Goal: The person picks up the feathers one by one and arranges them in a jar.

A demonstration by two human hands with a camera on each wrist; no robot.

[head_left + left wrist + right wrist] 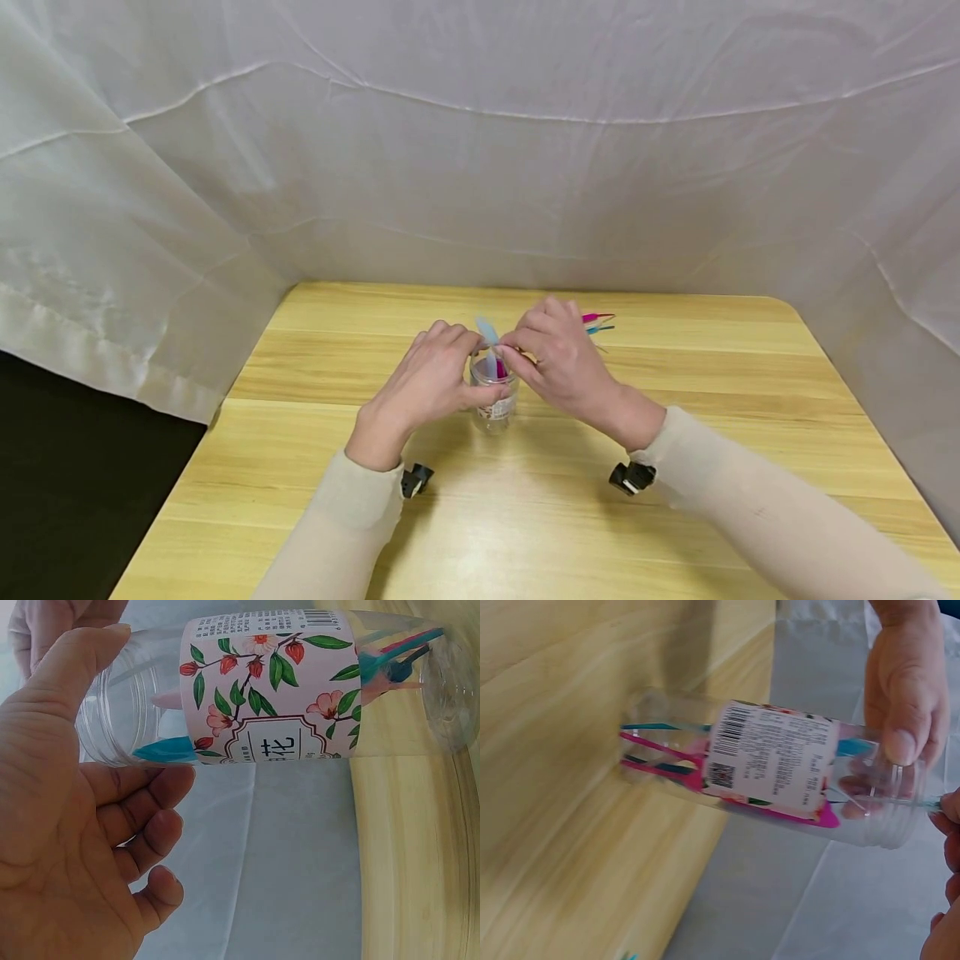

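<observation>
Jar (pixel 495 400), clear, w/ floral label, upright on table (pixel 675 500): left hand (pixel 427 383) grasps rim, steady it; right hand (pixel 558 358) pinches light-blue pick (pixel 487 332), lower it straight through the mouth beside picks already inside.

Both arms wear long, close-fitting sleeves of plain pale beige knit, the left sleeve (pixel 352 521) at seven o'clock and the right sleeve (pixel 757 500) at four o'clock. Each cuff ends at the wrist, leaving the left hand (pixel 427 383) and right hand (pixel 558 358) bare. A small black camera unit (pixel 416 481) sits under the left wrist, and another black unit (pixel 632 477) under the right.
</observation>
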